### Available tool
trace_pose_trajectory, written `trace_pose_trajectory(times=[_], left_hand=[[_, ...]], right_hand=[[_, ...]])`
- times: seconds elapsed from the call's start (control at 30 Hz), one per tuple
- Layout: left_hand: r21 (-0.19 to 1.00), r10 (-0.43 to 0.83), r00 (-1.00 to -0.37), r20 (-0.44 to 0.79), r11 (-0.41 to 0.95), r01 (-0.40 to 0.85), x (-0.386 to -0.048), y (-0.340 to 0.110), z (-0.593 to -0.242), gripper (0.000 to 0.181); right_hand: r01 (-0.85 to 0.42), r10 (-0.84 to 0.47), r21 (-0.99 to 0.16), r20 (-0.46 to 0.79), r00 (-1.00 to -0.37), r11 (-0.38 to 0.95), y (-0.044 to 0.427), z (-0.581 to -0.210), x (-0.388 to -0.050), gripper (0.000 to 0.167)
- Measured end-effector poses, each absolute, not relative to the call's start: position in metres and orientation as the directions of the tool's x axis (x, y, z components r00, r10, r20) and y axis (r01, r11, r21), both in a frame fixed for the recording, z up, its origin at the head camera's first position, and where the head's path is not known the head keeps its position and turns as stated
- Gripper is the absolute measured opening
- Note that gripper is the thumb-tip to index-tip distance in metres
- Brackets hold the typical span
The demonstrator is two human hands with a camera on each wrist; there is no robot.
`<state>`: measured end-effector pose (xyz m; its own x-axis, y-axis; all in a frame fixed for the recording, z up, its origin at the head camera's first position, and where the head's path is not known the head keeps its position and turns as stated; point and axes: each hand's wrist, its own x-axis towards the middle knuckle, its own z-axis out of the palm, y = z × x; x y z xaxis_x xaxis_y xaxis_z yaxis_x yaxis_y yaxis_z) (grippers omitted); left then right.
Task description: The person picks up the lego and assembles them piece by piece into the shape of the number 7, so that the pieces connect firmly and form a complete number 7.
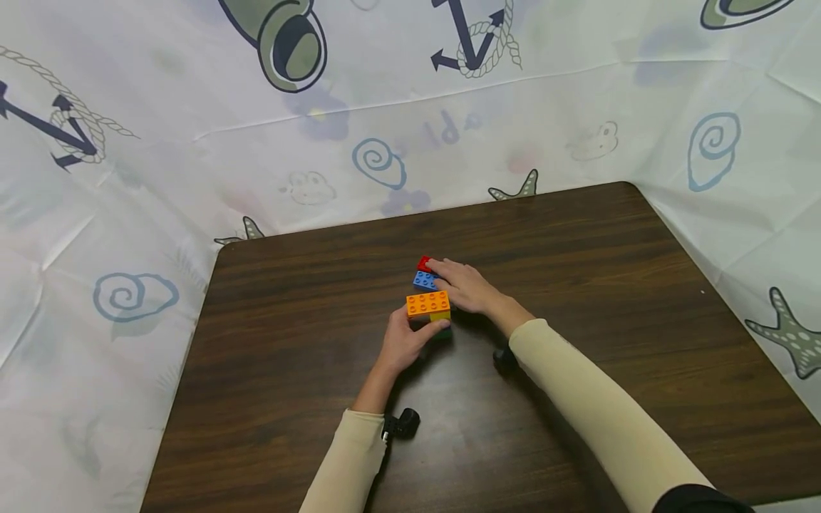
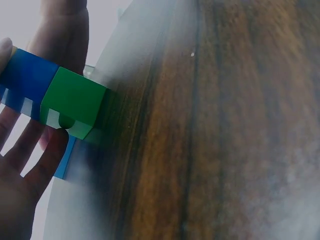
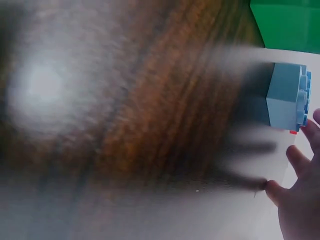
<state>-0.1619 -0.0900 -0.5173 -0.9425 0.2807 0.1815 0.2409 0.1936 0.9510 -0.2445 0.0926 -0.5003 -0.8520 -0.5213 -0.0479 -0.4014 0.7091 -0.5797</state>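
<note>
Left hand [image 1: 405, 340] pinches an orange-topped plastic brick stack [image 1: 428, 304]; right hand [image 1: 471, 287], fingers spread, by a studded blue plastic brick [image 1: 424, 280]

Wearing long, plain cream L sleeve [image 1: 346, 459] & matching R sleeve [image 1: 596, 399], fitting fairly snug. Sporting small, rounded blk L wrist cam [image 1: 404, 423], plus blk R wrist cam [image 1: 504, 360], partly hiding behind sleeve. Showing blk cloth [image 1: 699, 499] at R sleeve's upper end.

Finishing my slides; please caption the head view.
Left grip holds orange-topped stack; right grip at red brick and blue brick.
</note>
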Motion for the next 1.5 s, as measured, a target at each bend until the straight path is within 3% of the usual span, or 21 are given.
trace_pose_trajectory(times=[0.3, 0.73, 1.13, 1.33, 1.5], left_hand=[[0.953, 0.283, -0.942, 0.181, 0.185, 0.239, -0.163, -0.091, -0.518, 0.033], [0.957, 0.275, -0.946, 0.175, 0.177, 0.228, -0.162, -0.092, -0.521, 0.036], [0.955, 0.273, -0.946, 0.176, 0.184, 0.231, -0.162, -0.091, -0.521, 0.035], [0.956, 0.273, -0.947, 0.17, 0.187, 0.226, -0.163, -0.091, -0.52, 0.034], [0.954, 0.268, -0.95, 0.16, 0.205, 0.218, -0.159, -0.089, -0.51, 0.034]], right_hand=[[-0.405, -0.492, -0.491, -0.056, -0.869, 0.771, 0.091, -0.498, -0.252, 0.047], [-0.194, -0.228, -0.414, -0.033, -0.973, 0.889, 0.101, -0.499, -0.249, 0.037], [-0.124, -0.158, -0.519, -0.022, -0.987, 0.846, 0.112, -0.496, -0.244, 0.031], [-0.101, -0.128, -0.702, 0.013, -0.992, 0.705, 0.116, -0.478, -0.24, 0.029], [-0.18, -0.222, -0.811, 0.064, -0.973, 0.557, 0.113, -0.453, -0.236, 0.027]])
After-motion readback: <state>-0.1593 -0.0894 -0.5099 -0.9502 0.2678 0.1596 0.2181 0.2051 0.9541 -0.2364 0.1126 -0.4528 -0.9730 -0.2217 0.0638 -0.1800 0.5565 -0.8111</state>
